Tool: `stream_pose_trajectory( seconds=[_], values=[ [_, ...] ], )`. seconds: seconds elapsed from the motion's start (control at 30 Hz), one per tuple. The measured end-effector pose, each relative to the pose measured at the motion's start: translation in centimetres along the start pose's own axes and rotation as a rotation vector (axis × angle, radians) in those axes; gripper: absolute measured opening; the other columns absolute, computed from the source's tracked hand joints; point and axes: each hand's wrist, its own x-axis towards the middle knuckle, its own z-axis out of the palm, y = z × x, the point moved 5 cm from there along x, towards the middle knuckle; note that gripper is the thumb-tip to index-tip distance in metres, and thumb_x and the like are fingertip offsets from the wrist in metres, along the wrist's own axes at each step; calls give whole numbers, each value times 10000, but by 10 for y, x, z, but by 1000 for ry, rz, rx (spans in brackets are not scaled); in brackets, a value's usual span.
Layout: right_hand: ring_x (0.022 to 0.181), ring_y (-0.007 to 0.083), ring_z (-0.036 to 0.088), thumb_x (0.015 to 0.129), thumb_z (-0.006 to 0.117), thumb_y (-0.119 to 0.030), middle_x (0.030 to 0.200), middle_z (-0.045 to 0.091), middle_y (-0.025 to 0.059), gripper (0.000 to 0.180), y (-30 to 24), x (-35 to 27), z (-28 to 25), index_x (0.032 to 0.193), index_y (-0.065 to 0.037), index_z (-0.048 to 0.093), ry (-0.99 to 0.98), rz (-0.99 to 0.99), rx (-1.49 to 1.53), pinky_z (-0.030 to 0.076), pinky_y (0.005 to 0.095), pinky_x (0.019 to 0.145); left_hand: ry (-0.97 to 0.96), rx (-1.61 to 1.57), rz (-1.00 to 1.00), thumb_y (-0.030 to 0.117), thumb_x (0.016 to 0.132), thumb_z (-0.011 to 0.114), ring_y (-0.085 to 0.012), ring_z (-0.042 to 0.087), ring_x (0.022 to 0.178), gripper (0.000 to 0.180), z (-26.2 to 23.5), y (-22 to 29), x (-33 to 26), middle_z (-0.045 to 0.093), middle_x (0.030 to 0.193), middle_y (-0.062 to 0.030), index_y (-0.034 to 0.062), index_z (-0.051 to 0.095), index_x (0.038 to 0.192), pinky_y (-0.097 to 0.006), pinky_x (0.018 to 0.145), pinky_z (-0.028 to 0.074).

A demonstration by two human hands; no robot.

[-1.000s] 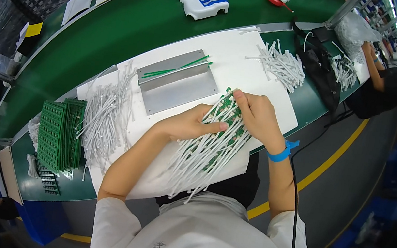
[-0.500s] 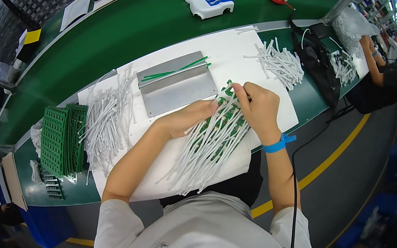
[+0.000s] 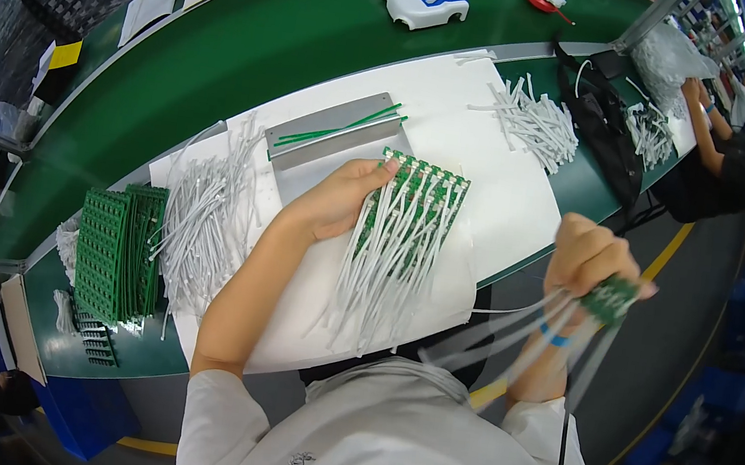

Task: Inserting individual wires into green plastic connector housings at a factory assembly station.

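Just right of the metal plate (image 3: pixel 305 173), the left hand (image 3: pixel 340 196) pinches the circuit board (image 3: pixel 434 189) by its left edge, wires (image 3: pixel 381 280) trailing away from the plate; farther right, the right hand (image 3: pixel 588 257) grasps what seems, through blur, a smaller board (image 3: pixel 609 301).

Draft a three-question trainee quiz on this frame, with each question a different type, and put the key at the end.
1. What does the left hand hold?
A: a white-and-blue plastic casing
B: a green circuit-board panel with white cables hanging from it
C: a yellow card

2. True or false: the upright stack of green circuit boards stands to the right of the grey metal fixture.

3. Fill in: the smaller, motion-blurred green board piece is in the ____ hand.

Key: 1. B. 2. False; it stands to the left. 3. Right: the right hand grips it.
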Motion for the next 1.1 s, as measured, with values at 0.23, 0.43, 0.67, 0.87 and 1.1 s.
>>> stream_pose_trajectory(
  seconds=[0.23, 0.43, 0.67, 0.87, 1.1],
  values=[
    [482, 267, 513, 1006, 616, -470, 576, 546, 158, 559, 120, -2, -79, 703, 0, 643, -204, 639, -1051, 410, 404, 513, -93, 175, -20, 359, 1096, 513, -73, 657, 924, 392, -16, 20, -16, 723, 1045, -31, 8, 657, 1192, -261, 856, 557],
    [655, 342, 641, 991, 618, -444, 721, 673, 134, 416, 178, -2, -56, 862, -64, 730, -419, 458, -1361, 494, 431, 596, -216, 157, 25, 333, 1085, 543, -66, 677, 891, 365, -11, 34, -25, 727, 1064, -29, 3, 644, 1203, -244, 822, 573],
    [814, 358, 662, 1011, 605, -345, 872, 674, 183, 335, 125, 8, -6, 1071, -25, 685, -110, 467, -762, 519, 437, 728, -50, 178, 51, 298, 1055, 615, -74, 679, 856, 349, -10, 18, -14, 751, 1014, -56, -31, 703, 1131, -245, 781, 563],
    [571, 369, 611, 1010, 613, -334, 591, 601, 152, 398, 101, -21, 36, 740, -43, 636, -489, 709, -969, 459, 440, 525, -155, 260, 72, 315, 1074, 583, -48, 616, 954, 365, 15, 3, -14, 718, 1092, -9, -11, 689, 1200, -245, 872, 511],
    [641, 35, 459, 1103, 507, -330, 652, 552, -20, 449, 108, -45, 16, 912, 33, 689, -313, 1048, -260, 386, 271, 557, -355, 428, 64, 228, 1054, 623, -44, 595, 945, 278, 36, 7, -26, 708, 1048, -2, -18, 680, 1168, -255, 853, 508]
  ],
)
